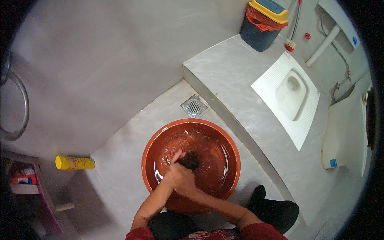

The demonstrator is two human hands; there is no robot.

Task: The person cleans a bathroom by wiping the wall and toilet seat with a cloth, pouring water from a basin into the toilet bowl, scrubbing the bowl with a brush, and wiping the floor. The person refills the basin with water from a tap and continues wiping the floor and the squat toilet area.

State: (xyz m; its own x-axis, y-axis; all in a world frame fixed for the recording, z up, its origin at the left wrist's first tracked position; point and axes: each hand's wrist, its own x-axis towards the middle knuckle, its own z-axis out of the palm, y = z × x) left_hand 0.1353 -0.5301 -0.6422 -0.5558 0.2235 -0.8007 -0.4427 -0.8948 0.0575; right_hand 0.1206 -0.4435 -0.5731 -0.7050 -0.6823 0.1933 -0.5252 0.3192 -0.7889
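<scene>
A round reddish-brown basin [233,150] holding water stands on the floor in front of me. Both my hands are together over its near left part. My left hand [173,168] reaches in with one finger or thumb stretched along a dark wet bundle [189,161]; its other fingers are mostly hidden. Across it lies my right hand [185,182], its fingers curled closed against the near side of the same bundle. Whether the bundle is cloth or something else I cannot make out. Ripples and splashes show in the water around it.
A floor drain [194,107] lies just beyond the basin. On the right, a raised step [224,72] carries a white squat toilet [294,86], a lidded bin [260,34] and a toilet brush [291,44]. A yellow bottle [75,163] lies by the left wall, near a shelf [38,184].
</scene>
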